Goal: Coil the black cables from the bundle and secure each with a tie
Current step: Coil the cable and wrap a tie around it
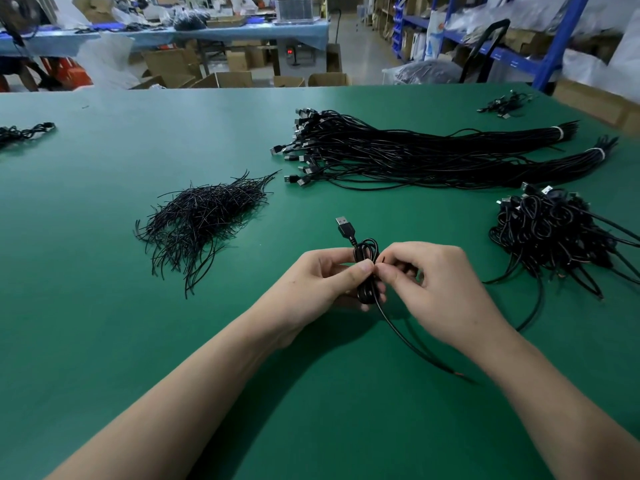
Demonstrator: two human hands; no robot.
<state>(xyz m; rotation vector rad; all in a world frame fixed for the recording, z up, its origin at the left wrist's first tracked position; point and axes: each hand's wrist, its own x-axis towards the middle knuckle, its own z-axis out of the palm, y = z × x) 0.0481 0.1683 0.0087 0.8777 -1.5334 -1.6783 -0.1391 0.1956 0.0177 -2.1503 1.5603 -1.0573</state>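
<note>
Several loose black cables [20, 133] lie at the far left edge of the green table [104, 341], well apart from the work. To their right is the supply of ties [204, 216], a loose heap of thin black strands.

At near centre, the left hand [325, 282] grips the coiled cable [367, 268]. The thumb presses the waist of the coil from the front and the fingers are curled behind it. The USB plug [345, 227] stands up out of the top of the coil. A free tail [415, 344] runs down and to the right beneath the right forearm.

The right hand [433, 285] meets the left at the waist of the coil. Its thumb and forefinger pinch there, and the other fingers are curled. Whatever lies between the fingertips is too small to identify (a tie is the likely item).

Step in hand, by judgement: securing the coil.

1. Next move: keep the left thumb clamped so the loops do not spring open.
2. Twist the tie ends tight with the right hand.

Farther right, the bundle [433, 154] of uncoiled cables lies banded at its far end. The stack of finished coils [554, 233] sits just beside the right hand, which suggests the task is partly done.
</note>
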